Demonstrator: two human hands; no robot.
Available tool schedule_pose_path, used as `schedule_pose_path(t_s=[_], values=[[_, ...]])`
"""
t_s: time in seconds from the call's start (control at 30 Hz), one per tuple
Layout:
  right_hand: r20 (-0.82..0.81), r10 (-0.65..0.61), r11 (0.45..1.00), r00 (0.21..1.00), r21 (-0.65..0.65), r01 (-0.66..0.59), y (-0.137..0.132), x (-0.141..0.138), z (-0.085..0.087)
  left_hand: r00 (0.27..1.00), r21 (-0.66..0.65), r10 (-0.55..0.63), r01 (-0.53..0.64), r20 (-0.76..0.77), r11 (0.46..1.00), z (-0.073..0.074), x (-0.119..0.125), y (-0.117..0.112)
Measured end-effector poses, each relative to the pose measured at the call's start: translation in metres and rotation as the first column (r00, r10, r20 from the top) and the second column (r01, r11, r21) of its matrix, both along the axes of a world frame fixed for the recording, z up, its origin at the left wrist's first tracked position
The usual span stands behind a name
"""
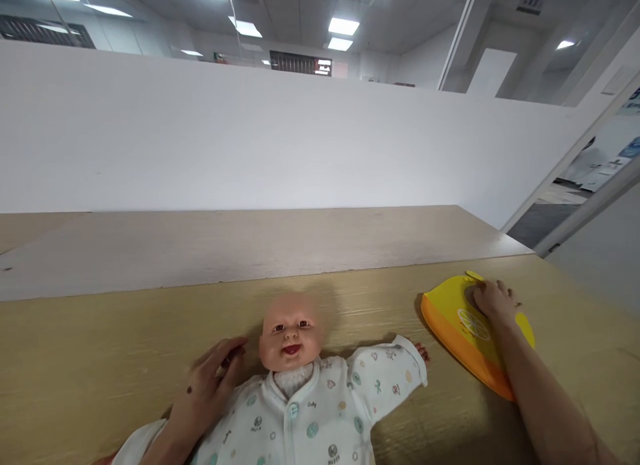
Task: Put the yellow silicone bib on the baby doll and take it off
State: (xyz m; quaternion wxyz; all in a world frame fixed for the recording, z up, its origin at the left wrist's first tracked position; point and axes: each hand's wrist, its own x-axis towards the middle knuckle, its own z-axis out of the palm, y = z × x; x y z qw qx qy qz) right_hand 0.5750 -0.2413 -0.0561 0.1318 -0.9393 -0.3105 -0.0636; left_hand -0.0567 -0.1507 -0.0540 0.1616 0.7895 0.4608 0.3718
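Observation:
A baby doll (291, 335) in a white printed button-front shirt (313, 418) lies on its back, head toward the far side of the table. My left hand (207, 385) rests by the doll's shoulder at the left, fingers loosely bent and nothing visible between them. The wrist lies over the sleeve there. At the right, a yellow baby bib (450, 298) with an orange lower part and a white citrus-slice print lies tilted on the table. My right hand (496, 302) is closed on its upper edge; the fingertips are partly hidden.
The wooden table (125, 345) meets a pale board (225, 245) along its far side. Behind stands a white partition wall (275, 138) with glass above it. A doorway (570, 178) opens at the right, beyond the table's corner.

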Motion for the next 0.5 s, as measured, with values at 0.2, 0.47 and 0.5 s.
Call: schedule_pose_path(t_s=[0.2,0.47,0.5], values=[[0.113,0.452,0.874,0.885,0.141,-0.464,0.02,-0.088,0.025,1.0,-0.009,-0.016,0.016,-0.01,1.0,0.009,0.002,-0.003],[-0.144,0.989,-0.008,-0.023,0.106,-0.994,-0.014,-0.269,0.055,0.968,-0.071,-0.204,0.196,-0.144,0.978,0.027,-0.024,-0.002],[-0.169,0.985,-0.03,-0.047,0.098,-0.995,-0.017,-0.279,0.055,0.962,-0.075,-0.207,0.196,-0.176,0.978,0.029,-0.035,-0.004]])
